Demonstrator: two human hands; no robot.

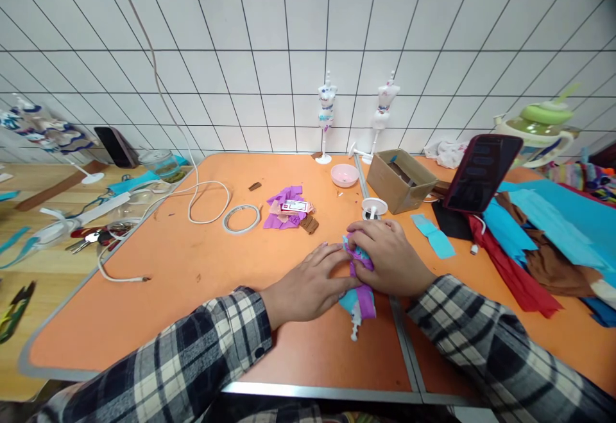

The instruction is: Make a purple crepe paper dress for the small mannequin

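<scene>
Both my hands rest on a small doll mannequin (359, 301) dressed in purple and blue cloth, lying on the orange table (192, 294). My left hand (310, 285) presses on it from the left, fingers laid flat against the cloth. My right hand (389, 256) covers its upper part, fingers curled over the purple fabric. The mannequin's white foot pokes out below my hands. Its upper end is hidden under my right hand.
Purple scraps with a small card (289, 208) lie ahead, near a white cable coil (240, 217). A pink bowl (344, 174), a cardboard box (402, 179), a propped phone (481, 171), two dressed mini mannequins (326, 115) and a white round stand base (374, 207) stand behind. Blue, red and brown fabric (534, 243) piles at right.
</scene>
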